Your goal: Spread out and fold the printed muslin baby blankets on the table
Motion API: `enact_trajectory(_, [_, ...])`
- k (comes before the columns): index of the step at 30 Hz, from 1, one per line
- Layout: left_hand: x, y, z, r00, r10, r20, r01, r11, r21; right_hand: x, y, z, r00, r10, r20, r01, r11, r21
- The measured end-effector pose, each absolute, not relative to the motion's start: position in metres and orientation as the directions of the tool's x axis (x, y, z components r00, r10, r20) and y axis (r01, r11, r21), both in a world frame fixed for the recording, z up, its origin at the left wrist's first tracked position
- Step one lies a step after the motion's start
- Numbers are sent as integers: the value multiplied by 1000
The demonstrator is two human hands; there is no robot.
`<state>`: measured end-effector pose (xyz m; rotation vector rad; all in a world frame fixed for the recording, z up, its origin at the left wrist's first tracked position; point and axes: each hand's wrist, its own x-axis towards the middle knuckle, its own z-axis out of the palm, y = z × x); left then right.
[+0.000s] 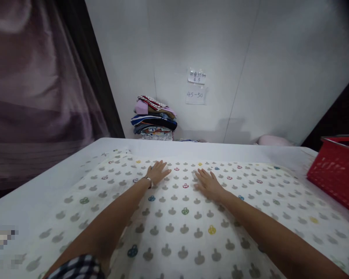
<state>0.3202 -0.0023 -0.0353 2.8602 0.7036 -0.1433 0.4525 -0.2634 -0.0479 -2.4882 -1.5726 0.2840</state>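
Note:
A cream cloth [174, 217] printed with grey and coloured round motifs lies spread over the white table [46, 182]. My left hand [158, 171] rests flat on it near the far edge, fingers stretched and apart, a bracelet at the wrist. My right hand [208, 183] lies flat on the cloth a little to the right, fingers extended forward. Both arms reach out across the cloth. Neither hand holds anything.
A red plastic basket [336, 170] stands at the table's right edge. A stack of folded clothes [154, 118] sits against the white wall behind the table, with two paper notes [196, 87] taped above. A purple curtain [31, 97] hangs at the left. A pink object [272, 140] lies at the back right.

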Motion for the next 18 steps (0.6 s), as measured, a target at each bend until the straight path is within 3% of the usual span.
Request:
enact_trajectory(7, [241, -92, -47, 994, 90, -63, 97, -986, 137, 429, -384, -63, 611, 790, -45, 774, -608, -177])
enact_trajectory(14, [227, -114, -41, 985, 112, -129, 124, -988, 94, 432, -401, -56, 674, 730, -110, 706, -681, -192])
enact_trajectory(18, [205, -140, -39, 999, 34, -12, 35, -998, 59, 423, -420, -44, 686, 722, -91, 694, -687, -217])
